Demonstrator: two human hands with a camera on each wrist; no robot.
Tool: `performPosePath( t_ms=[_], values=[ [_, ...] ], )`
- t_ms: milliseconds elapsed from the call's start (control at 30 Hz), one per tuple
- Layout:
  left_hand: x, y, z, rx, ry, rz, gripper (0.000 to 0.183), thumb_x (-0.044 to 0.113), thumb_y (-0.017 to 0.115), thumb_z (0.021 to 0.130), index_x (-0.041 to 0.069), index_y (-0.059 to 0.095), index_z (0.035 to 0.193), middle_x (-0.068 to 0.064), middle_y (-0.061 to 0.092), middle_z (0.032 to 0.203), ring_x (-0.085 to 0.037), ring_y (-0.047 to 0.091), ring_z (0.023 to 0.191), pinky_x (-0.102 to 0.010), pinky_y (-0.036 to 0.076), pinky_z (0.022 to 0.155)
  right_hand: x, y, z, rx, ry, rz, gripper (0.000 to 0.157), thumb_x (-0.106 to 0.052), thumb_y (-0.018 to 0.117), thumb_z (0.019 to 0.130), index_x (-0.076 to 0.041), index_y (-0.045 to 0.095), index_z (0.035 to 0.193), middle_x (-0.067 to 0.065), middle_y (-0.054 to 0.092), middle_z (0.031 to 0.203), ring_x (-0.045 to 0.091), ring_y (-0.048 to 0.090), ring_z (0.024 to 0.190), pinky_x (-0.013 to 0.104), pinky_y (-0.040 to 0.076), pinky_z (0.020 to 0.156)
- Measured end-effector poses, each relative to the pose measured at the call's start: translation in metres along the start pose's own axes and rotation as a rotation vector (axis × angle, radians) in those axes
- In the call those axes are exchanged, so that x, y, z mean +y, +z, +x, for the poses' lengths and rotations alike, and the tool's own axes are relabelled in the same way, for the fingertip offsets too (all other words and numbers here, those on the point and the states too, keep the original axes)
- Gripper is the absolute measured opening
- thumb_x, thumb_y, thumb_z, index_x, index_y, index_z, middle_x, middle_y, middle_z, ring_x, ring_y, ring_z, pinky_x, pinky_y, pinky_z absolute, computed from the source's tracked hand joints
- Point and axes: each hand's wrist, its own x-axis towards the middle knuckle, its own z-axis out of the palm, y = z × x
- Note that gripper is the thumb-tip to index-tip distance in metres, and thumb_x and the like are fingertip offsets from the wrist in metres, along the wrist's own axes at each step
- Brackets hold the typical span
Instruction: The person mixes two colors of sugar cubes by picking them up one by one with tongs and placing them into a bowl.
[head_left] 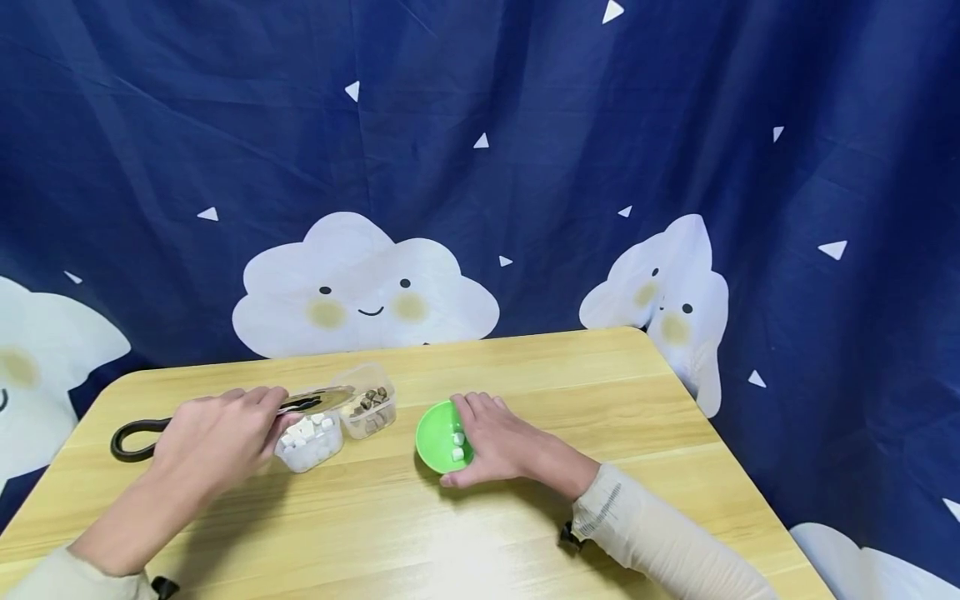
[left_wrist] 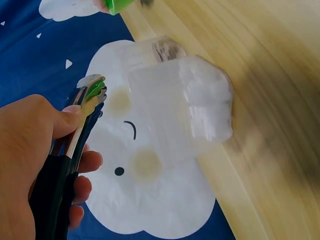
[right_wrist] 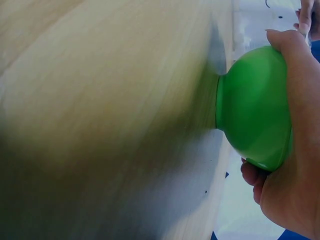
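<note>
My left hand [head_left: 213, 437] grips a pair of metal tongs [left_wrist: 59, 170] with a black looped end [head_left: 123, 442]. The tongs point to the right, their tips above the clear plastic boxes. White cubes fill the nearer box [head_left: 311, 460]; brown pieces lie in the other box [head_left: 392, 410], just behind and to its right. Whether the tips pinch anything cannot be told. My right hand [head_left: 501, 442] holds a green bowl [head_left: 432, 435] by its right side, thumb at the near rim. Two white cubes [head_left: 457, 454] are visible inside. In the right wrist view the bowl's foot is at the tabletop.
A light wooden table [head_left: 360, 533] carries everything. Behind it hangs a dark blue curtain [head_left: 450, 100] with white clouds and small triangles. The table's right edge slants toward me, beyond my right forearm.
</note>
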Motion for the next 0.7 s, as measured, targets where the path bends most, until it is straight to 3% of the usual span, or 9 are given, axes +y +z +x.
performPosePath(
  t_ms=[167, 267, 400, 500, 700],
  values=[
    [-0.006, -0.002, -0.006, 0.005, -0.017, 0.014, 0.033, 0.036, 0.065, 0.092, 0.016, 0.047, 0.072, 0.007, 0.037, 0.055, -0.01, 0.036, 0.046, -0.029, 0.018, 0.038, -0.001, -0.001, 0.0, -0.003, 0.003, 0.0, 0.114, -0.082, 0.066, 0.071, -0.008, 0.033, 0.151, 0.005, 0.054, 0.124, 0.016, 0.048, 0.11, 0.031, 0.043, 0.095],
    [-0.01, -0.002, -0.01, 0.008, -0.018, 0.021, 0.036, 0.039, 0.062, 0.095, 0.016, 0.046, 0.072, 0.007, 0.036, 0.054, -0.011, 0.036, 0.045, -0.029, 0.017, 0.038, -0.001, 0.0, 0.0, -0.008, 0.01, 0.0, 0.114, -0.083, 0.066, 0.071, -0.009, 0.033, 0.151, 0.004, 0.054, 0.123, 0.015, 0.047, 0.109, 0.03, 0.043, 0.095],
    [-0.014, 0.0, -0.014, 0.023, -0.011, 0.038, 0.053, 0.051, 0.035, 0.108, 0.013, 0.047, 0.072, 0.004, 0.038, 0.054, -0.014, 0.038, 0.044, -0.031, 0.018, 0.037, 0.0, 0.0, -0.001, -0.017, 0.017, -0.004, 0.114, -0.083, 0.065, 0.072, -0.009, 0.032, 0.152, 0.004, 0.053, 0.124, 0.015, 0.047, 0.109, 0.03, 0.043, 0.095],
    [-0.017, 0.0, -0.018, 0.025, -0.011, 0.051, 0.061, 0.053, 0.021, 0.109, 0.012, 0.048, 0.073, 0.003, 0.038, 0.055, -0.015, 0.038, 0.044, -0.032, 0.018, 0.037, 0.0, 0.0, -0.001, -0.024, 0.014, -0.006, 0.115, -0.083, 0.064, 0.073, -0.008, 0.031, 0.153, 0.005, 0.053, 0.126, 0.016, 0.047, 0.111, 0.03, 0.043, 0.097],
    [-0.023, -0.001, -0.023, -0.001, -0.014, 0.062, 0.039, 0.038, 0.048, 0.1, 0.011, 0.046, 0.072, 0.002, 0.038, 0.054, -0.017, 0.039, 0.043, -0.033, 0.019, 0.036, -0.001, -0.002, 0.0, -0.024, 0.013, -0.001, 0.114, -0.082, 0.065, 0.073, -0.008, 0.031, 0.153, 0.006, 0.054, 0.128, 0.017, 0.048, 0.113, 0.032, 0.044, 0.098]
  ],
)
